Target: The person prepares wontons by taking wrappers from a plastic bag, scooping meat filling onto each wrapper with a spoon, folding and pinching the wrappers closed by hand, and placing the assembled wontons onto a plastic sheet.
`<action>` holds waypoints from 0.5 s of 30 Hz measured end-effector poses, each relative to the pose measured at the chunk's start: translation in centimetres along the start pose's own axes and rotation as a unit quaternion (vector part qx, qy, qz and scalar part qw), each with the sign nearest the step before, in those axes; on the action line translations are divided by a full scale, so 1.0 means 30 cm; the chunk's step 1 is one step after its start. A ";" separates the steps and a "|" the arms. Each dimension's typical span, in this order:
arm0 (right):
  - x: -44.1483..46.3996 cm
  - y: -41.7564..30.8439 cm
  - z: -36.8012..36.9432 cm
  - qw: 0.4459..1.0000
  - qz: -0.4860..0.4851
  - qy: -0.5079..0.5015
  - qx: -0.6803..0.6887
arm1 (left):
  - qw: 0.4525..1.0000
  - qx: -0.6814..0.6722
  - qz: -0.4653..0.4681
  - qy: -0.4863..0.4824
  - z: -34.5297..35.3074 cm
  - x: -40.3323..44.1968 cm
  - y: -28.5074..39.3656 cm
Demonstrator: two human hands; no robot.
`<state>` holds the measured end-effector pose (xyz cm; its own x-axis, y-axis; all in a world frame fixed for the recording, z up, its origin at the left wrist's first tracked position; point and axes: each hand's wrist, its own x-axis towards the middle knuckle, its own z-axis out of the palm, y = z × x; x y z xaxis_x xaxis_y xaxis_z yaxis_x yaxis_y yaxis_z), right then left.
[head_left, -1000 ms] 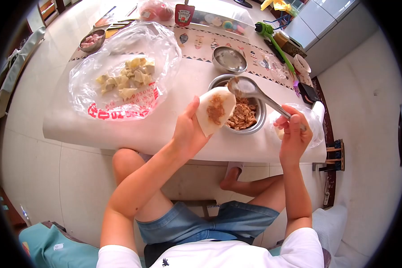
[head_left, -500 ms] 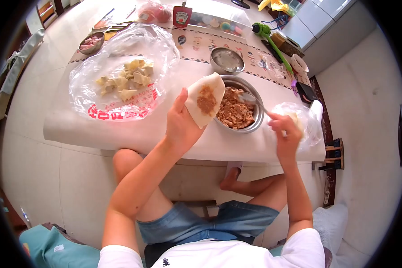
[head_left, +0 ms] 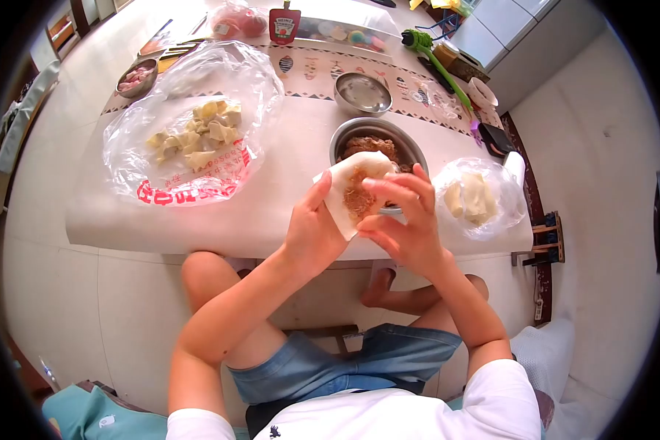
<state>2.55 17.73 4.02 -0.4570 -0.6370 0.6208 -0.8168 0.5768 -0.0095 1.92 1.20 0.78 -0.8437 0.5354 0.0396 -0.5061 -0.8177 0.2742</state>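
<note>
A pale dough wrapper (head_left: 339, 202) with brown filling smeared on its middle lies across the fingers of my left hand (head_left: 314, 224), thumb at its left edge. My right hand (head_left: 411, 227) pinches the wrapper's lower right edge between thumb and fingers. Behind both hands stands a metal bowl (head_left: 411, 144) of brown minced filling, partly hidden by the wrapper and fingers. No spoon shows in my right hand. To the right, a clear plastic bag (head_left: 502, 213) holds a stack of pale wrappers (head_left: 471, 199).
Several folded dumplings (head_left: 202, 132) lie on a large clear bag (head_left: 147, 158) at left. Behind are a small bowl of pink meat (head_left: 137, 78), a red ketchup pouch (head_left: 284, 23), a metal bowl (head_left: 363, 94), a green object (head_left: 447, 73) and a white bowl (head_left: 482, 93).
My right hand has let go of the spoon and moved left onto the wrapper's edge. My left hand and the wrapper have shifted slightly down and right.
</note>
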 end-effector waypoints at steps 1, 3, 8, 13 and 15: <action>0.011 -0.004 -0.001 0.999 0.030 0.018 0.015 | 1.000 0.003 0.011 0.008 0.008 -0.003 0.004; 0.029 -0.012 -0.006 0.993 0.095 0.053 0.041 | 1.000 -0.022 0.012 -0.006 0.024 -0.007 0.001; 0.055 0.003 -0.010 0.978 0.195 0.077 -0.023 | 0.996 0.059 0.041 -0.050 0.001 0.015 -0.034; 0.014 0.004 -0.025 0.994 0.090 0.047 -0.032 | 0.992 0.096 0.084 0.001 -0.004 0.003 -0.033; -0.006 0.016 -0.023 0.996 0.060 0.033 -0.059 | 0.992 0.095 0.087 -0.002 0.001 0.004 -0.034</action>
<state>2.49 18.47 4.45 -0.5219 -0.5269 0.6709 -0.7089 0.7053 0.0024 2.34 2.10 0.53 -0.9143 0.3910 0.1056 -0.3096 -0.8430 0.4399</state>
